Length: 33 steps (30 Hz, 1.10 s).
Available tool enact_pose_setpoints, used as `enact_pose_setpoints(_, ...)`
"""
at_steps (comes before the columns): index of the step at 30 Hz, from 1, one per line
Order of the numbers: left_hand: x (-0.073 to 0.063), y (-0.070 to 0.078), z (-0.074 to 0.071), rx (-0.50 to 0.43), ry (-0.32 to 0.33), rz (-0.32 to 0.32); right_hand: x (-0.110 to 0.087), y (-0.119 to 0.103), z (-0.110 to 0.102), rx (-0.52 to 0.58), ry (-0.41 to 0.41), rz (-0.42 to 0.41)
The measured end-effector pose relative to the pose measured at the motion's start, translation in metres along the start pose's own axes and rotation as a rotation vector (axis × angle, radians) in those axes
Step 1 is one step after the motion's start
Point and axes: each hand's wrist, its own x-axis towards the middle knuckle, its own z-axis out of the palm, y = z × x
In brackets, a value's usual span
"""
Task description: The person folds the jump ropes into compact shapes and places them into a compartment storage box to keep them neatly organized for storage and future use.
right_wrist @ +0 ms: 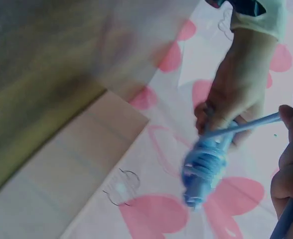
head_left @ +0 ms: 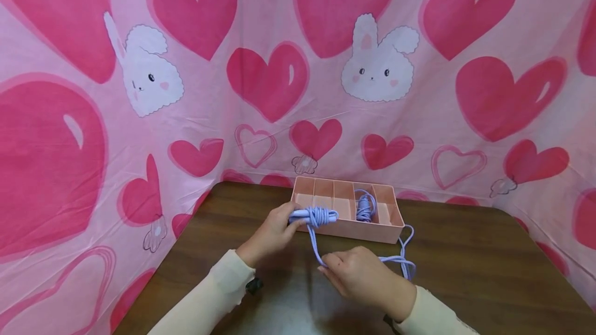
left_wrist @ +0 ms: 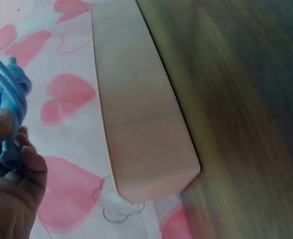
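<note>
My left hand (head_left: 274,229) grips one end of a lavender cord bundle (head_left: 320,216), pinching it between thumb and fingers above the table. Several turns of cord wrap round the bundle's middle, as the right wrist view shows with the wound cord (right_wrist: 205,167). From the bundle a strand (head_left: 314,244) drops to my right hand (head_left: 360,275), whose curled fingers hold it. Past that hand the loose cord (head_left: 405,261) trails onto the table in loops. In the left wrist view, thumb and fingertips press on the bundle (left_wrist: 12,99), which looks blue there.
Just behind the hands stands a pink divided box (head_left: 346,229) on the dark wooden table (head_left: 465,252). Another wound lavender cord (head_left: 365,207) lies in one of its right-hand compartments. A pink cloth (head_left: 326,92) with hearts and rabbits hangs behind the table.
</note>
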Motion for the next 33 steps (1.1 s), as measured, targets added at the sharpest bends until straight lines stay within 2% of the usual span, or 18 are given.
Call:
enact_pose_setpoints(8, 0.001, 0.015, 0.008, 0.056, -0.148, 0.038, 0.02, 0.017, -0.027, -0.075, 0.025, -0.056)
enact_pose_setpoints(15, 0.0, 0.025, 0.016, 0.12, -0.256, 0.123, 0.028, 0.037, -0.044, -0.124, -0.003, -0.034)
enact_pose_setpoints(21, -0.003, 0.032, 0.019, 0.108, -0.349, 0.127, 0.029, 0.05, -0.044, -0.153, 0.007, -0.011)
enact_pose_setpoints(28, -0.004, 0.04, 0.018, 0.136, -0.386, 0.194, 0.028, 0.061, -0.04, -0.128, -0.001, 0.034)
enact_pose_setpoints(33, -0.004, 0.043, 0.017, 0.16, -0.361, 0.254, 0.024, 0.074, -0.035, -0.087, -0.01, 0.12)
